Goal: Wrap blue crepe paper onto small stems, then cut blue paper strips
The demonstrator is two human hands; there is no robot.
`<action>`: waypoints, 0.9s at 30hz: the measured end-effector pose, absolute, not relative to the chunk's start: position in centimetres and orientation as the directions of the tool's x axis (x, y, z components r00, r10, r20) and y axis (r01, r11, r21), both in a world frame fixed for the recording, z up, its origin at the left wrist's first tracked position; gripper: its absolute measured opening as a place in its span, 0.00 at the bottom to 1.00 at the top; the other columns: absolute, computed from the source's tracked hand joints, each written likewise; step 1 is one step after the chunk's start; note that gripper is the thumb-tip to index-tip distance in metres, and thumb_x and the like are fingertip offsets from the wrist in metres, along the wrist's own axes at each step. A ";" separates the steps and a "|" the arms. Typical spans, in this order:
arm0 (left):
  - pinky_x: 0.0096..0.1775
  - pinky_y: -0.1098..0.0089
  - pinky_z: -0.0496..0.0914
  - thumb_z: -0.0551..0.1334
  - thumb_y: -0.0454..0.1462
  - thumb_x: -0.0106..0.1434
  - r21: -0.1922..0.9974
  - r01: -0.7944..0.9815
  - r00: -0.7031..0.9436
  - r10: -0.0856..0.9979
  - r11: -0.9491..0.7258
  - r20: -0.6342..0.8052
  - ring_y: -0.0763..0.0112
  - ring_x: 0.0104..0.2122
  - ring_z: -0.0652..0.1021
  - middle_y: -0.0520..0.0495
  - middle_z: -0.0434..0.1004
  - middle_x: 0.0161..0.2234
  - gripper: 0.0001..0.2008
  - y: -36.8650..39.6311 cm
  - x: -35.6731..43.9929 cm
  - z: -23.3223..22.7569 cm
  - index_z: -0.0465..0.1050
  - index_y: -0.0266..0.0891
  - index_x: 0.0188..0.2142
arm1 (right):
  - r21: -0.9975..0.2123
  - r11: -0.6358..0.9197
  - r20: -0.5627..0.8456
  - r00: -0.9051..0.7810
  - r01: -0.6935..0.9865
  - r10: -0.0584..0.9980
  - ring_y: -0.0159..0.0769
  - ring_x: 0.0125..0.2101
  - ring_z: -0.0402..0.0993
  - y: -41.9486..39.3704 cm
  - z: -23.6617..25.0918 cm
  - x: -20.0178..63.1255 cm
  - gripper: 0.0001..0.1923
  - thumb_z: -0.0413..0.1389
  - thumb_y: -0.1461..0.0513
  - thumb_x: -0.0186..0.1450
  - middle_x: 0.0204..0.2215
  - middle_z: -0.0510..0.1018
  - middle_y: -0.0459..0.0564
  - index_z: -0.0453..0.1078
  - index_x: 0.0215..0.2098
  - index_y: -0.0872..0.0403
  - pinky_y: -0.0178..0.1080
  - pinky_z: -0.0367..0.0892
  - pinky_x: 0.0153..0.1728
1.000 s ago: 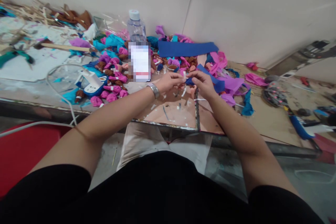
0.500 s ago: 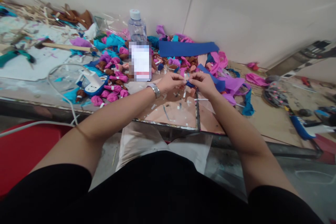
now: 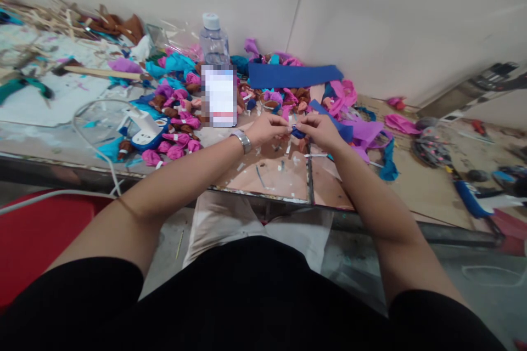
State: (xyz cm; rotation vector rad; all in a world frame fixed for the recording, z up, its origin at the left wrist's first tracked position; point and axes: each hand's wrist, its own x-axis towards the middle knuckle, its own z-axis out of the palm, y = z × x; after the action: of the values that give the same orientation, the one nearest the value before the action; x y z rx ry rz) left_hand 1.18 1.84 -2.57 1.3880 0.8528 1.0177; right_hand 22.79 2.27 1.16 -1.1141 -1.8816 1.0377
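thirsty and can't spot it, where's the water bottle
In the head view the water bottle stands at the back of the table against the wall, left of the blue sheet, just behind the blurred card.

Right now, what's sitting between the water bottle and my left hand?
In the head view, the blurred white card stands between the water bottle and the left hand, with pink and brown bundles just beside it.

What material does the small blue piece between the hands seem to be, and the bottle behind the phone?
The small blue piece, pinched by left hand and right hand, looks like matte crepe paper or thin fabric, as it crumples softly. The bottle seems to be clear plastic: see-through, with a white cap.
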 end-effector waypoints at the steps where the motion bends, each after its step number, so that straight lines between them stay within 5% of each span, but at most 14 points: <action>1: 0.33 0.73 0.73 0.75 0.40 0.56 0.995 -0.067 0.360 0.928 -0.080 0.099 0.74 0.27 0.80 0.44 0.83 0.28 0.10 1.9 1.2 -2.6 0.83 0.33 0.31 | -0.884 0.311 0.162 -0.394 0.350 0.905 0.29 0.22 0.68 2.3 1.2 22.9 0.23 0.70 0.44 0.57 0.23 0.79 0.47 0.81 0.31 0.56 0.35 0.64 0.25; 11: 0.30 0.73 0.73 0.75 0.40 0.57 0.999 -0.017 0.345 0.938 -0.040 0.043 0.72 0.26 0.81 0.43 0.84 0.29 0.10 2.0 1.1 -2.7 0.84 0.34 0.32 | -0.869 0.326 0.099 -0.515 0.372 0.851 0.30 0.22 0.69 2.8 1.2 23.3 0.25 0.69 0.42 0.58 0.23 0.79 0.47 0.79 0.30 0.56 0.35 0.65 0.25; 27: 0.30 0.73 0.75 0.78 0.45 0.54 1.000 -0.022 0.342 0.940 -0.001 0.009 0.71 0.25 0.80 0.44 0.83 0.26 0.16 1.9 1.2 -2.9 0.82 0.34 0.30 | -0.868 0.286 0.061 -0.485 0.405 0.872 0.31 0.21 0.70 2.8 0.3 23.1 0.26 0.69 0.40 0.57 0.23 0.80 0.47 0.79 0.31 0.55 0.34 0.64 0.22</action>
State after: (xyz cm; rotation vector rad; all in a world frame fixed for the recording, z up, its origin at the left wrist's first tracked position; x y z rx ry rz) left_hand 1.18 1.94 -2.95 1.3424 0.9313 0.9627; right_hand 23.12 2.78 0.25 -1.1394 -2.0190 1.1284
